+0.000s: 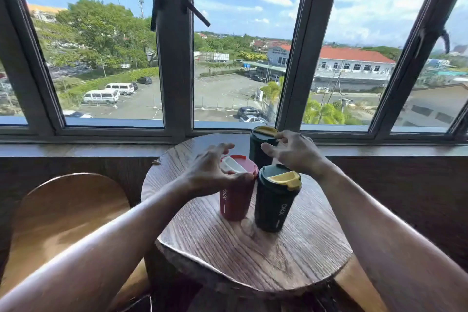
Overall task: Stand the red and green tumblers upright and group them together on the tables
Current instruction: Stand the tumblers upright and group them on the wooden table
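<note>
Standing upright, red tumbler – two green tumblers beside, window behind

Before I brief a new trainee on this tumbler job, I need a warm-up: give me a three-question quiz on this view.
1. How many tumblers stand on the round wooden table?
2. True or false: the red tumbler lies on its side.
3. Which hand is over the red tumbler's lid: A) left hand, B) right hand?

Key: 1. three: one red, the near green tumbler and the far green tumbler. 2. false, upright. 3. A.
</note>
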